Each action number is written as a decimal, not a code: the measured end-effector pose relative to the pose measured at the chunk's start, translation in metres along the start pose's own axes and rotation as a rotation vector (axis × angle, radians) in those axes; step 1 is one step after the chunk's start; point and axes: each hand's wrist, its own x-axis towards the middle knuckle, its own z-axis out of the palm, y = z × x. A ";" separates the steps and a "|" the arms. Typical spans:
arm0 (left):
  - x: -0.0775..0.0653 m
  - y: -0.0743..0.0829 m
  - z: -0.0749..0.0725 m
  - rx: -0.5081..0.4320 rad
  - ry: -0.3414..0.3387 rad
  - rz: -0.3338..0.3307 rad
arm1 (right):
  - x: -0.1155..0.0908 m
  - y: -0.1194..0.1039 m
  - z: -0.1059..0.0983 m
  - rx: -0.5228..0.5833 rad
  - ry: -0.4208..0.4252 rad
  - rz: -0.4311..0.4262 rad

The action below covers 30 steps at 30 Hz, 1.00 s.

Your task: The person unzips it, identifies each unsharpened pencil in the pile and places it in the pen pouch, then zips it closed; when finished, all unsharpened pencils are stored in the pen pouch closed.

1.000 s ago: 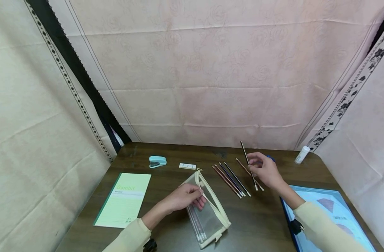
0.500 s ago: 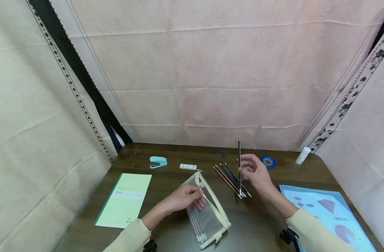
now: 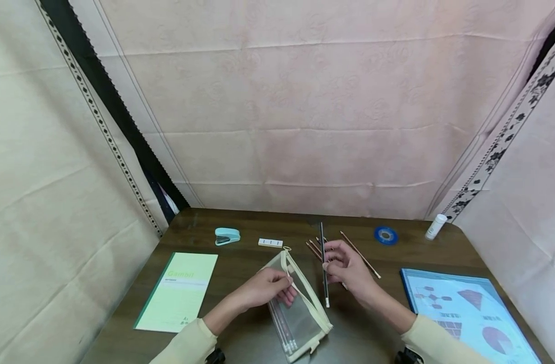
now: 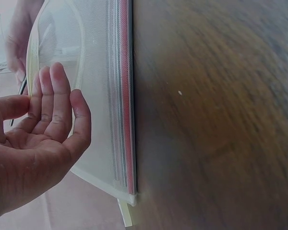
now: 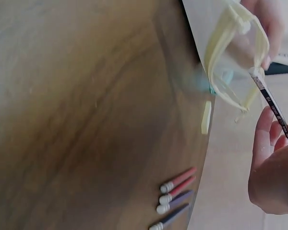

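Observation:
My left hand [image 3: 268,288] pinches the cream zip edge of a see-through mesh pencil pouch [image 3: 306,323] between thumb and forefinger, and the pouch's mouth gapes. Through the mesh in the left wrist view, several pencils [image 4: 126,105] lie along its lower side, one of them red. My right hand [image 3: 347,268] holds a dark pencil [image 3: 322,237] near its middle, white eraser end down. In the right wrist view that eraser end [image 5: 254,73] appears close to the pouch's open mouth. Beyond the right hand, several more pencils [image 5: 177,184] lie on the table, partly hidden in the head view.
A light-blue stapler [image 3: 227,236] and a white eraser [image 3: 270,243] lie behind the pouch. To the left is a green notebook [image 3: 177,293]. At right are blue tape [image 3: 386,235], a glue stick [image 3: 436,227] and a blue folder [image 3: 468,313]. Curtains enclose the table [image 3: 359,328].
My right hand has carried the dark pencil left and nearer, from above the right-hand pencils to the pouch's right edge. The blue tape has come into full view. My left hand keeps its hold.

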 end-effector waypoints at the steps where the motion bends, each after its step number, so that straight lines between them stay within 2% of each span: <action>1: -0.001 0.000 0.000 -0.003 0.000 0.000 | 0.000 0.001 0.003 0.002 -0.009 0.003; 6: -0.002 0.000 -0.001 -0.013 0.000 0.006 | -0.001 0.005 0.017 -0.005 -0.025 0.031; 13: -0.001 0.000 0.000 -0.010 0.004 0.009 | -0.005 0.008 0.029 -0.100 -0.056 0.104; 17: -0.001 -0.002 0.000 -0.015 -0.004 0.007 | -0.009 0.009 0.032 -0.125 -0.091 0.140; 24: 0.000 -0.004 0.000 -0.022 -0.008 0.001 | -0.008 0.012 0.036 -0.134 -0.170 0.155; 30: -0.001 -0.003 0.000 -0.020 -0.010 -0.001 | -0.006 0.015 0.038 -0.187 -0.206 0.174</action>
